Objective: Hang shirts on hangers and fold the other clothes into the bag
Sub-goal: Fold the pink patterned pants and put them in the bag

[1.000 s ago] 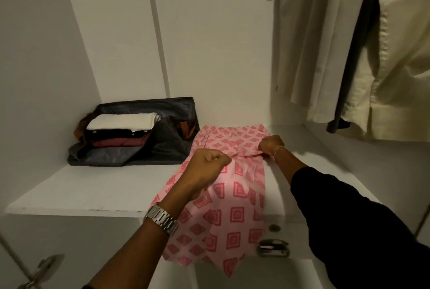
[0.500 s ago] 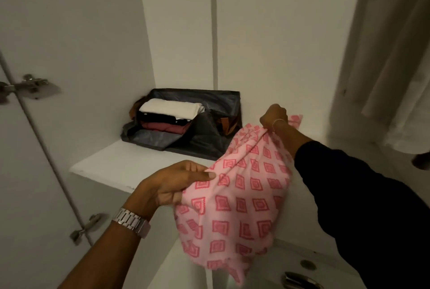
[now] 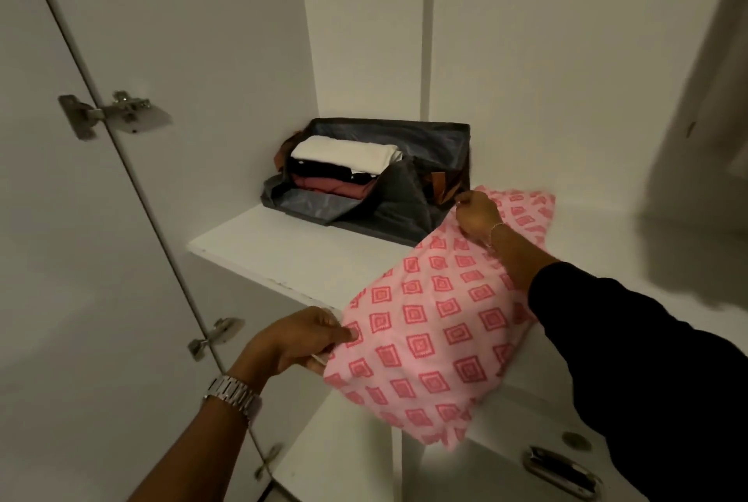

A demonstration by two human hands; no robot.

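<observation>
Head view: the left hand (image 3: 299,339) pinches the pink patterned garment (image 3: 437,323) at its near edge (overhanging the white shelf (image 3: 291,250)). The right hand (image 3: 477,216) grips its far end, just beside the open grey bag (image 3: 429,145) of folded clothes (image 3: 344,165).

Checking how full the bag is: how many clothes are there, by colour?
White, folded in the bag: 1
Black, folded: 1
Dark red, folded: 1
Pink patterned cloth, held by left hand and right hand: 1
Total: 4
</observation>
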